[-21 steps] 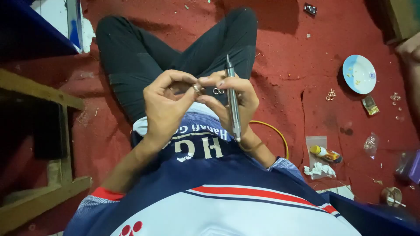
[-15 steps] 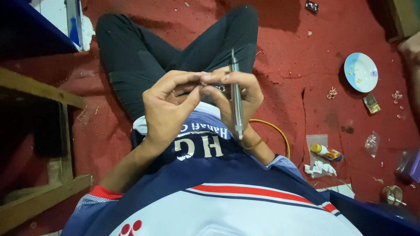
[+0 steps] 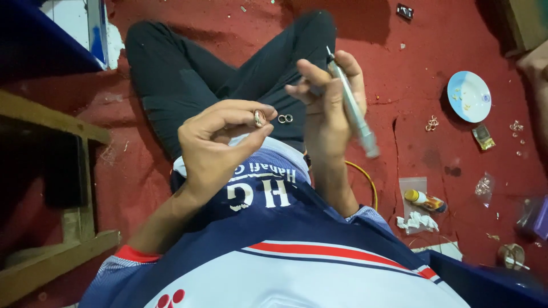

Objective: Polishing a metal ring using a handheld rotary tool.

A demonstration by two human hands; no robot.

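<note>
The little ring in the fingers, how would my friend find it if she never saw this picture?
Start at the black trousers of the person sitting cross-legged on the red floor. Above the lap, the left hand pinches a small metal ring between thumb and fingertips. Other small rings lie loose on the lap just beside it, and the right hand holds a long silver pen-shaped tool instead.

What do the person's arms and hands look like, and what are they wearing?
Both arms are bare below short sleeves. The left sleeve is dark blue with fine stripes and a red cuff band; the right sleeve has the same striped blue. The left hand and right hand are bare, with no gloves. I cannot make out a watch or bracelet.
</note>
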